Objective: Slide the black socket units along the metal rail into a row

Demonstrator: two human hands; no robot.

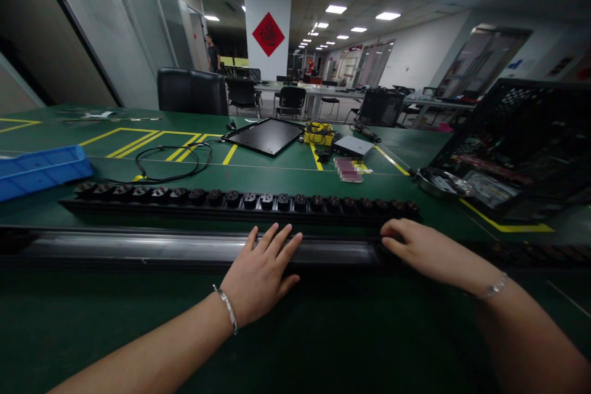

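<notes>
**Head view: two hands on one long bar, one socket strip behind it**

Head camera gives me two hands and two long pieces on the green table mat. I count one long grey metal bar nearest me and one long black socket strip just behind it. The strip carries a single row of roughly twenty round sockets, too small for an exact count.

The bar's long axis runs left to right, parallel to the strip and to the table's near side. Its left end reaches the picture's edge, and its right end lies under the right hand. The left hand lies flat on the bar near its middle, palm down, fingers spread, clasping nothing. The right hand's fingers curl over the bar's end, but I cannot tell whether they grip it. Each wrist wears one thin bracelet.

Only a narrow green gap separates bar and strip. On my side of the bar the mat is bare. To the right, one black mesh crate and one round metal dish stand just past the strip's end. At far left sits one blue plastic tray, and one looped black cable lies beyond the strip.
</notes>
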